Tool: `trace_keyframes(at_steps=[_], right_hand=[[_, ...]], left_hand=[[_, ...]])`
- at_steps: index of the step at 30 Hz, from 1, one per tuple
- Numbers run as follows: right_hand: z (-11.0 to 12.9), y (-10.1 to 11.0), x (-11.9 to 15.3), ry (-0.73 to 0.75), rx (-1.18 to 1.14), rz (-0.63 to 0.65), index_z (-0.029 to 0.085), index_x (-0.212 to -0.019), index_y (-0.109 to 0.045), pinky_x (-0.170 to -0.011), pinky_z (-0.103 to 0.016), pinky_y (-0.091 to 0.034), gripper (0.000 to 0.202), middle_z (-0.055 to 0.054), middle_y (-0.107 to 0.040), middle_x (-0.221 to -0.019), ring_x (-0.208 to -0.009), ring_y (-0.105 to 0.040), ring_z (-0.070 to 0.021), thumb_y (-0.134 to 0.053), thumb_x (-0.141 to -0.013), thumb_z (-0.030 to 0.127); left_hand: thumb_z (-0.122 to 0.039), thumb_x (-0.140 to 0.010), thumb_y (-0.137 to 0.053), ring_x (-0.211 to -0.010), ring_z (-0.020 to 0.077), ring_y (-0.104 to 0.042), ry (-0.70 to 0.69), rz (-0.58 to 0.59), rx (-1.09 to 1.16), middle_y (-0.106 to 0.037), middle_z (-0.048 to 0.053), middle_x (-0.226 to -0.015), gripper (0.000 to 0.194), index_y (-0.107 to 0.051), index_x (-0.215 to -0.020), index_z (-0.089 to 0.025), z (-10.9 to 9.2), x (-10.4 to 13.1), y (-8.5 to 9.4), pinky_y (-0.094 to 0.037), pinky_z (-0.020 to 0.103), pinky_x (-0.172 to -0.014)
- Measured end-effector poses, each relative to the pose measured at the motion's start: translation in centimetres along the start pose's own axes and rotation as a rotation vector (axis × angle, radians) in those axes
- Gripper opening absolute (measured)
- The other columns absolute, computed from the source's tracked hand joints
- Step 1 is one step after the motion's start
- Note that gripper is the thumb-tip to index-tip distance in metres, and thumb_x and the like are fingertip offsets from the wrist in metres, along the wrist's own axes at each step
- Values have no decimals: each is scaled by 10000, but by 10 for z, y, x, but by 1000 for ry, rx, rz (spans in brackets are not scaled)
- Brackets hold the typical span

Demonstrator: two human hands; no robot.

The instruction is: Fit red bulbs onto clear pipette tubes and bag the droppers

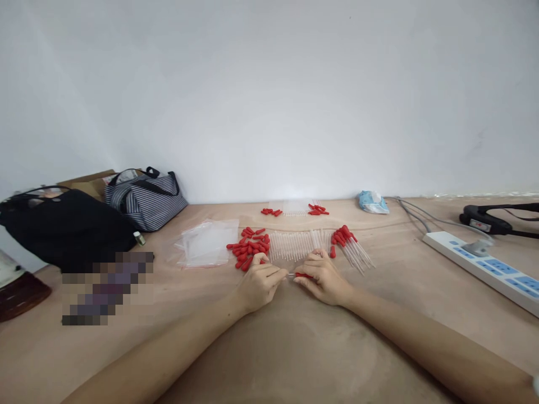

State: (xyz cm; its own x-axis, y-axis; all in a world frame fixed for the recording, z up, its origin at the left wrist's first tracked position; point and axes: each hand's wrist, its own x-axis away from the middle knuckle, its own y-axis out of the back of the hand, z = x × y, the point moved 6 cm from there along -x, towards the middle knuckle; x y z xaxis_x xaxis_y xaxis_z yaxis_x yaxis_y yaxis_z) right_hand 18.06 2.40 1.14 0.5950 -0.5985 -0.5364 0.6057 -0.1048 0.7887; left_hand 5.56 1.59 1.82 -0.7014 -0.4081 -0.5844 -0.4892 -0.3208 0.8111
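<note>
My left hand (261, 283) is closed in a pinch on a thin glass dropper tube (291, 275), most of it hidden by the fingers. My right hand (325, 280) is closed around a red rubber bulb (302, 275), which meets the tube's end between the hands. Just behind my left hand lies a pile of loose red bulbs (252, 247). A row of bare glass tubes (290, 246) is laid side by side beyond both hands. To the right, several droppers (353, 251) with bulbs fitted lie in a fanned bundle.
Clear plastic bags (210, 242) are stacked left of the bulbs. Smaller red bulbs (272, 212) lie near the wall. A power strip (484, 266) and blue crumpled packet (373, 202) are at right. A black bag (76, 224) and striped bag (147, 199) stand left.
</note>
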Motion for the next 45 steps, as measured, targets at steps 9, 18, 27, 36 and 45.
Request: trace_keyframes(at_steps=[9,18,27,36,45], right_hand=[[-25,0,7,-331,-567,-180,195,-798,-535,-710,-308,-429,217,-26,-603,-784,-750,-553,-150,-581,-736,398],[-64,48,-6,-491,-604,-372,208,-1113,-500,-670,-285,-450,428,-29,-598,-828,-732,-554,-138,-460,-785,480],[-138,87,29,-729,386,-256,165,-1127,-534,-652,-321,-337,420,-54,-633,-731,-721,-552,-209,-431,-791,394],[-134,74,33,-759,583,-222,179,-965,-555,-690,-331,-262,326,-70,-646,-819,-841,-547,-235,-454,-768,418],[-105,61,13,-749,543,126,191,-593,-579,-716,-353,-267,348,-40,-631,-658,-694,-555,-196,-449,-753,472]], left_hand=[[-180,-878,-399,-575,108,-591,63,-118,87,-686,11,-696,195,-587,-928,-169,5,2,4,-328,343,-796],[-282,-812,-506,-856,181,-574,198,-44,128,-653,58,-919,286,-521,-1077,-176,12,0,8,-278,396,-895],[-217,-795,-506,-889,184,-529,245,58,90,-620,35,-948,166,-580,-942,-193,14,-2,1,-274,385,-859],[-218,-796,-510,-878,172,-521,248,76,78,-607,22,-931,132,-598,-893,-203,15,-1,-1,-257,383,-857],[-235,-788,-509,-848,202,-493,385,12,-97,-599,26,-836,121,-602,-724,-192,20,-23,-8,-281,379,-743]])
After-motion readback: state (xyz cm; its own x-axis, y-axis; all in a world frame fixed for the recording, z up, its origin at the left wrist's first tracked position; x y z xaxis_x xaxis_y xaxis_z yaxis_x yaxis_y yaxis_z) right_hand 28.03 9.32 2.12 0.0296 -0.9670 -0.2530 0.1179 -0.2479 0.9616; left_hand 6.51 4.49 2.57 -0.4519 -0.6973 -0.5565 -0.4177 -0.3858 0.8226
